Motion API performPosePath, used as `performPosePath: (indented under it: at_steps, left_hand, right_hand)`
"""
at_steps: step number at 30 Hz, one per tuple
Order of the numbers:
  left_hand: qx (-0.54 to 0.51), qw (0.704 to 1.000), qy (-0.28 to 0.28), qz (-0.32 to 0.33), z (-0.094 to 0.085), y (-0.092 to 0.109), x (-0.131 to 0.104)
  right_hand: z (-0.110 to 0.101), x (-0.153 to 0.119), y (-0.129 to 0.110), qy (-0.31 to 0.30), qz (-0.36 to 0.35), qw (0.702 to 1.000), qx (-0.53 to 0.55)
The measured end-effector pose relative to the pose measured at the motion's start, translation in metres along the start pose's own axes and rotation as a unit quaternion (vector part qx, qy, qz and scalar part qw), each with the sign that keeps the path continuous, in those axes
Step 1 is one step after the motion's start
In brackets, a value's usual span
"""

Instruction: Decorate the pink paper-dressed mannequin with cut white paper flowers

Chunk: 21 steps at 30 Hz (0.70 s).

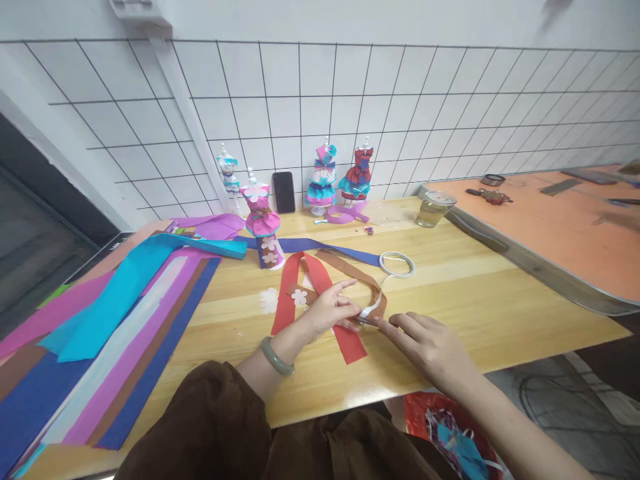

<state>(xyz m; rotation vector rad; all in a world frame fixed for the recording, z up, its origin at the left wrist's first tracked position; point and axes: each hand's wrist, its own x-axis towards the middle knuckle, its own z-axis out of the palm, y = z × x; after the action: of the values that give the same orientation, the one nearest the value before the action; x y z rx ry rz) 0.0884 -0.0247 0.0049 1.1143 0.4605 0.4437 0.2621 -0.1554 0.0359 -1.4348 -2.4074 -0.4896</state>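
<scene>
Left hand and right hand meet at the brown strip over the worktop; whether either grips it cannot be told.

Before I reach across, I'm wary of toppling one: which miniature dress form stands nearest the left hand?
The pink-dressed form with the brown bow; the other three dress forms stand farther back, nearer the tiled wall.
</scene>
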Motion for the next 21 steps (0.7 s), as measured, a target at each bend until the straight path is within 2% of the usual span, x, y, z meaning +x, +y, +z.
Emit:
performPosePath:
  at_steps: [5,7,10,13,15,19,21]
  left_hand:
    - [0.009,1.000,0.002,0.000,0.002,0.001,-0.001]
    - [0.022,1.000,0.000,-0.002,0.002,0.002,-0.002]
    - [0.056,0.998,-0.001,-0.012,0.003,0.006,-0.004]
    - [0.104,0.994,0.001,-0.017,0.004,0.008,-0.006]
    - [0.149,0.989,0.018,0.017,0.002,0.007,-0.005]
    - [0.242,0.954,0.103,0.141,-0.003,0.005,-0.002]
    - [0.211,0.959,0.112,0.153,-0.004,0.008,0.000]
  right_hand:
    - [0.001,-0.006,-0.004,0.040,0.010,0.997,0.073]
    - [0.003,-0.013,0.001,0.055,0.059,0.992,0.100]
    - [0.010,-0.027,0.019,0.065,0.193,0.974,0.101]
    - [0.018,-0.042,0.041,0.001,0.329,0.942,0.059]
    - [0.025,-0.050,0.051,-0.058,0.377,0.924,0.027]
    - [0.036,-0.060,0.058,-0.108,0.384,0.917,-0.007]
    - [0.040,-0.062,0.059,-0.115,0.369,0.922,-0.030]
